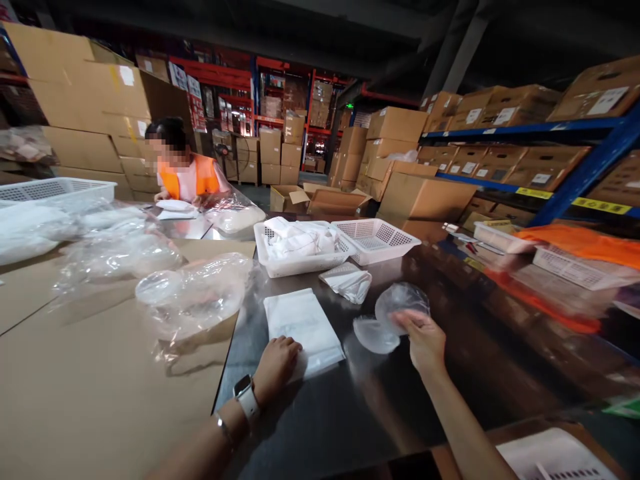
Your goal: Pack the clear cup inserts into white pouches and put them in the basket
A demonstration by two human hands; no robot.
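My right hand [425, 337] pinches the edge of a clear, round, thin plastic piece [400, 300], lifted over the dark table. A second translucent round piece [376, 335] lies just left of it, partly overlapped. My left hand [277, 363], with a watch on the wrist, has its fingers curled on the near left edge of a flat stack of white bags [303, 320]. The thumb is hidden, so how firmly it grips does not show. Beyond the stack lies a crumpled white bag [349, 281].
A white basket [273, 268] of white bags stands behind, beside another white basket [400, 250]. Clear plastic bags [200, 287] cover cardboard at left. Across the table, a person in an orange vest [206, 177] handles white items. Another basket [570, 267] stands at right.
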